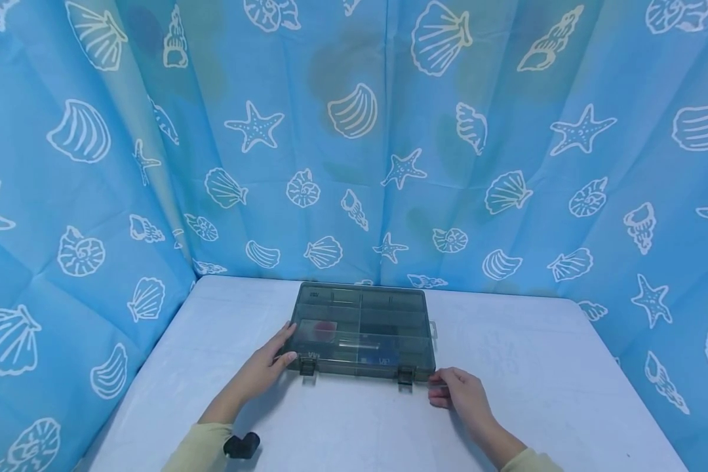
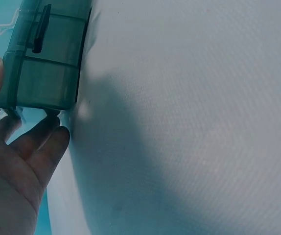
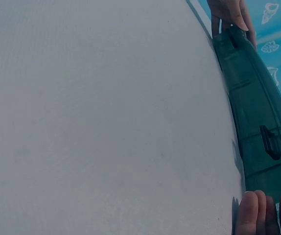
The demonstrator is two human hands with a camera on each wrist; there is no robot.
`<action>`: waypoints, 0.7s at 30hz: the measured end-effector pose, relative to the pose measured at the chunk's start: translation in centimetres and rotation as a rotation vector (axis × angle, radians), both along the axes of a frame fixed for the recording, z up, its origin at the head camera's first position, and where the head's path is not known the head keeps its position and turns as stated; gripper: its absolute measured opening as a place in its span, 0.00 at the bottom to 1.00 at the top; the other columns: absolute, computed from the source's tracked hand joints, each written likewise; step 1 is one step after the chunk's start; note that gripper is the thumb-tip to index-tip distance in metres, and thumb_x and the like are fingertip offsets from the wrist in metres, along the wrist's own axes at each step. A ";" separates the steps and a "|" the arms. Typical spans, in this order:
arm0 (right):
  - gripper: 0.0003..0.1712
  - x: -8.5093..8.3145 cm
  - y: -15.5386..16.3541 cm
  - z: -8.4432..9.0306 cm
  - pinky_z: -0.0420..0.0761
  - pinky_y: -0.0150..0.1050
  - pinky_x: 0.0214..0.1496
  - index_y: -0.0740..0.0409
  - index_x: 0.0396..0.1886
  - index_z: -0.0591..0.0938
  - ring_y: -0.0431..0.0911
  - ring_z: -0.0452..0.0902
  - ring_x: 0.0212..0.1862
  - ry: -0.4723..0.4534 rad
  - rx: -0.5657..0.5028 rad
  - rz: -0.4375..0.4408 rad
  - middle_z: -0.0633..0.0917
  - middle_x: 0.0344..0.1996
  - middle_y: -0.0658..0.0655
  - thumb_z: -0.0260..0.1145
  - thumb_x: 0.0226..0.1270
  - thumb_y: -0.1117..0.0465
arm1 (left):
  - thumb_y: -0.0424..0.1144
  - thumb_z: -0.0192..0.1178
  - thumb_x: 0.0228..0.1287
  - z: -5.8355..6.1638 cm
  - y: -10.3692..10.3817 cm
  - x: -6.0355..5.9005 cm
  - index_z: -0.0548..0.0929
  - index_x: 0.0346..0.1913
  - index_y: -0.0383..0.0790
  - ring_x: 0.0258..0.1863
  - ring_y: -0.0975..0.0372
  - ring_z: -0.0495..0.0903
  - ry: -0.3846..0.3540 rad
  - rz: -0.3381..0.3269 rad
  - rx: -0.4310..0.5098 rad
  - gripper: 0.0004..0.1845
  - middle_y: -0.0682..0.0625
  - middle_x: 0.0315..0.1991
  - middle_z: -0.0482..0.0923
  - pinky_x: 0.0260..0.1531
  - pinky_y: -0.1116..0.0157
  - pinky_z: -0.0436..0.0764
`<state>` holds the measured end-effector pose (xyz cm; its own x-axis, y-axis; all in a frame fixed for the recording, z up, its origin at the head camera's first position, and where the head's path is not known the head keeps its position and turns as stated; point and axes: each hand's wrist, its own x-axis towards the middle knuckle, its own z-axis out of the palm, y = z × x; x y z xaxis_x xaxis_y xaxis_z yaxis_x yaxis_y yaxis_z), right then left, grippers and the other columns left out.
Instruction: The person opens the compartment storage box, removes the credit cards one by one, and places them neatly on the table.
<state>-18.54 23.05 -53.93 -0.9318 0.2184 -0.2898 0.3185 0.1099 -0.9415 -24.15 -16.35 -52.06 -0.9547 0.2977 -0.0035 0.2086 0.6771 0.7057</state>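
On the white table lies a translucent dark-grey compartment box (image 1: 389,321), with its lid down and two latches along the front hanging outward. My left hand (image 1: 265,370) holds its front left corner, the thumb at the front edge and the fingers along the left side. In the left wrist view the left hand (image 2: 20,161) reaches round the end of the box (image 2: 47,81). My right hand (image 1: 461,396) is at the front right corner. Its fingertips (image 3: 248,200) show right at the box end in the right wrist view. Through the lid a red patch and a blue card-like piece show.
A small black object (image 1: 242,446) lies near my left sleeve. Blue curtains (image 1: 354,164) with white shells and starfish hang behind and beside the white tabletop (image 1: 507,334). A loop-like tab (image 1: 433,329) sticks out from the right side of the box.
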 end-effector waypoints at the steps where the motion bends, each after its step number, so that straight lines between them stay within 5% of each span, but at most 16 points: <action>1: 0.20 -0.1 0.1 0.1 0.90 0.39 0.37 0.73 0.50 0.81 0.45 0.85 0.33 0.004 0.000 0.000 0.87 0.40 0.59 0.52 0.79 0.59 | 0.46 0.53 0.80 0.0 0.0 0.0 0.55 0.81 0.45 0.79 0.44 0.51 0.006 -0.002 0.001 0.34 0.41 0.81 0.48 0.76 0.41 0.54; 6: 0.20 -0.5 0.4 0.3 0.89 0.37 0.41 0.67 0.60 0.78 0.46 0.84 0.40 0.058 0.031 0.023 0.85 0.46 0.62 0.56 0.80 0.57 | 0.46 0.53 0.80 -0.1 -0.1 0.0 0.55 0.81 0.44 0.79 0.43 0.51 0.019 -0.005 0.006 0.34 0.40 0.81 0.48 0.75 0.40 0.54; 13: 0.26 -0.8 0.9 0.1 0.86 0.38 0.54 0.53 0.72 0.72 0.54 0.78 0.63 0.199 0.144 0.139 0.74 0.70 0.60 0.61 0.79 0.54 | 0.46 0.53 0.80 0.0 0.1 0.0 0.55 0.81 0.45 0.79 0.43 0.50 0.002 -0.009 0.023 0.34 0.40 0.81 0.48 0.75 0.40 0.54; 21: 0.38 -1.1 1.1 0.2 0.86 0.45 0.55 0.47 0.76 0.70 0.57 0.77 0.63 0.276 0.321 0.270 0.68 0.76 0.55 0.70 0.70 0.48 | 0.47 0.52 0.80 -0.2 -0.4 0.0 0.51 0.82 0.45 0.78 0.42 0.51 -0.018 -0.026 0.072 0.36 0.39 0.82 0.47 0.75 0.39 0.55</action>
